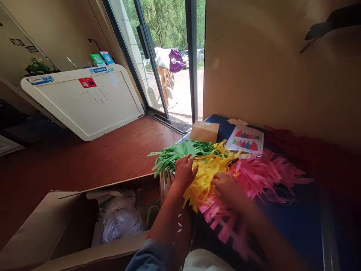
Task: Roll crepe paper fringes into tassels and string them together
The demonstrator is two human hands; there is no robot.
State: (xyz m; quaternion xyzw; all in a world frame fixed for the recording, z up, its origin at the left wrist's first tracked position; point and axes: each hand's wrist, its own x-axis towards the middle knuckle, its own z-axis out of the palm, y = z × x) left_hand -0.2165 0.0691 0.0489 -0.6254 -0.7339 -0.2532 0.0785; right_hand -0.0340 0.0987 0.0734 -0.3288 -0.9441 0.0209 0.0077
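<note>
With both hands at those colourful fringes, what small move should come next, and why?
Perhaps gently spread the yellow fringe: it looks bunched between the green fringe and the pink fringe, and the left hand and right hand are both at its edges.

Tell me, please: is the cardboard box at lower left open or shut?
Open: a white stringy bundle shows inside the cardboard box.

The blue counter (299,226) is partly covered by green fringe (184,148), yellow fringe (205,171) and pink fringe (256,173), heaped against one another. Behind them, a brown packet (205,131) and a printed sheet (246,140) with coloured triangular shapes are laid near each other.
</note>
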